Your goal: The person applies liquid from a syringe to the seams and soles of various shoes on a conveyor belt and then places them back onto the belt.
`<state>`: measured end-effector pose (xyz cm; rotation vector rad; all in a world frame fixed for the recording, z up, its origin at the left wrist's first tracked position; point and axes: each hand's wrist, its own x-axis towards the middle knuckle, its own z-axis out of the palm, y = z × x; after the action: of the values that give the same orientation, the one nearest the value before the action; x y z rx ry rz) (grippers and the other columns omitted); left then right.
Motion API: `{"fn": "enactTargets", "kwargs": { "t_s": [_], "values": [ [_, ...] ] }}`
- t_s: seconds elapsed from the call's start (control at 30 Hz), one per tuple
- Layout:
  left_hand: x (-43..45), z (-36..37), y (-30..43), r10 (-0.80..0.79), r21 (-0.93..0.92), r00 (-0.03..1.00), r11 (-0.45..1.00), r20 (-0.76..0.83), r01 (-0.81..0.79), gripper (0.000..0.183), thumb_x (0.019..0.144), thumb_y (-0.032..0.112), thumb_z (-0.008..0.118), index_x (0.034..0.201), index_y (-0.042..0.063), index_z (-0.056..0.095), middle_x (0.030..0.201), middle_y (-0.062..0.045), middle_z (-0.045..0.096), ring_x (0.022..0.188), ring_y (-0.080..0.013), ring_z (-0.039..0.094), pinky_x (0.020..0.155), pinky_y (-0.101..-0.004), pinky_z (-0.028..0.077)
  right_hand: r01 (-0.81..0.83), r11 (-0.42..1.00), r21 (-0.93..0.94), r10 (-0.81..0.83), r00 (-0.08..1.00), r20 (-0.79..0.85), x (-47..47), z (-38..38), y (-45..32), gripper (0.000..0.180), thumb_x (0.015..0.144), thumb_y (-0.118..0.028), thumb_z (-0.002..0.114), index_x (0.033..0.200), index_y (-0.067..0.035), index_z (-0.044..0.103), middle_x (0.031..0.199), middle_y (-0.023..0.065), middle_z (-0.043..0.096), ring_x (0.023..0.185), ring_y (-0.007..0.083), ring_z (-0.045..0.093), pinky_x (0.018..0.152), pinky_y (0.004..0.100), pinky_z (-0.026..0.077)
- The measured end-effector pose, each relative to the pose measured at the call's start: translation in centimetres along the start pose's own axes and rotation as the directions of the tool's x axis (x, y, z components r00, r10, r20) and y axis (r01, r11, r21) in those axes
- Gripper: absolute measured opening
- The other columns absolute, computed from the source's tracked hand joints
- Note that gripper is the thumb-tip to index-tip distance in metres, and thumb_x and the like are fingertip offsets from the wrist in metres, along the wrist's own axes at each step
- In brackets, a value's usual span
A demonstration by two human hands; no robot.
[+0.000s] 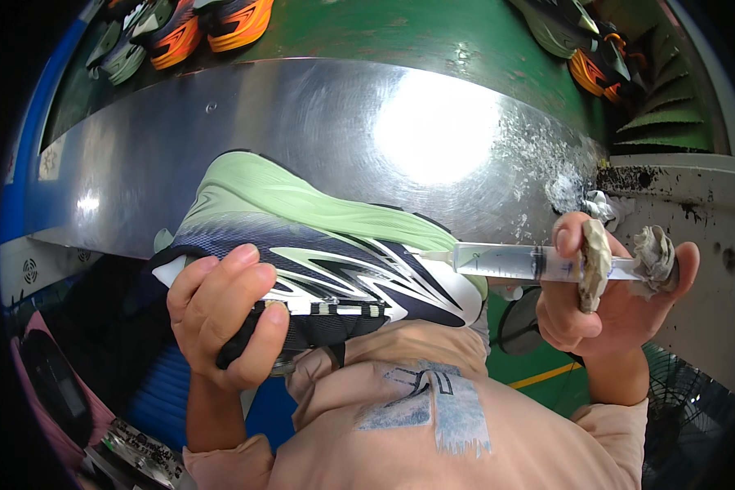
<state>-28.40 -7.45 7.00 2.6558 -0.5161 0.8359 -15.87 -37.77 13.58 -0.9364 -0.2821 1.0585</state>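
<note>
My left hand [233, 318] grips a running shoe [343, 263] by its collar and tongue. The shoe lies on its side in the air, with its pale green midsole [306, 196] facing away from me and its toe to the right. In my right hand [594, 306] is a clear plastic syringe [502, 260], held level, with wrapping around its finger flange and its plunger end. The fine tip of the syringe reaches the shoe's upper near the toe, close to the midsole edge; whether it touches cannot be made out.
Beyond the shoe runs a shiny metal worktop edge [318, 104], with white residue [545, 165] at its right. A green conveyor surface [367, 30] carries several shoes [239, 24] at the far left and more shoes [594, 67] at the far right. Crumpled white material [609, 205] lies near my right hand.
</note>
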Motion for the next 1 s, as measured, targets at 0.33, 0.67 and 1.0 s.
{"fn": "enactTargets", "kwargs": {
  "t_s": [0.33,0.67,1.0],
  "values": [
    [-0.4,0.0,-0.2,0.018,0.006,1.000,1.000,-0.004,-0.018,0.019,0.089,0.012,0.058,0.104,0.019,0.048,0.101,-0.004,0.063,0.098,-0.0219,0.064,0.092,-0.0360,0.044,-0.025,0.996,0.087,0.031,0.997,-0.065,2.4,0.8,0.7,0.102,0.071,-0.088,0.036,0.115,0.003,0.037,0.059,0.0048,0.045,0.042,0.0079,0.035,0.041,0.0207,0.031],
    [-0.1,-0.4,-0.4,0.025,-0.012,1.000,1.000,0.011,-0.025,0.019,0.088,0.011,0.057,0.104,0.018,0.048,0.101,-0.006,0.064,0.096,-0.0239,0.065,0.092,-0.0372,0.045,0.012,0.999,-0.032,-0.013,0.998,-0.055,0.8,2.4,0.6,0.130,0.051,-0.097,0.041,0.126,0.009,0.039,0.081,-0.0003,0.045,0.056,0.0014,0.031,0.051,0.0180,0.024],
    [8.6,2.9,-3.8,0.094,-0.150,0.992,0.983,-0.081,-0.105,0.064,0.056,0.031,0.089,0.104,0.006,0.054,0.100,-0.014,0.062,0.089,-0.0322,0.062,0.082,-0.0438,0.050,0.358,0.911,-0.205,-0.409,0.853,-0.324,-4.3,-4.6,-2.2,0.104,0.065,-0.088,0.046,0.126,-0.004,0.038,0.070,0.0017,0.047,0.055,0.0062,0.036,0.048,0.0196,0.031]
  ]
}}
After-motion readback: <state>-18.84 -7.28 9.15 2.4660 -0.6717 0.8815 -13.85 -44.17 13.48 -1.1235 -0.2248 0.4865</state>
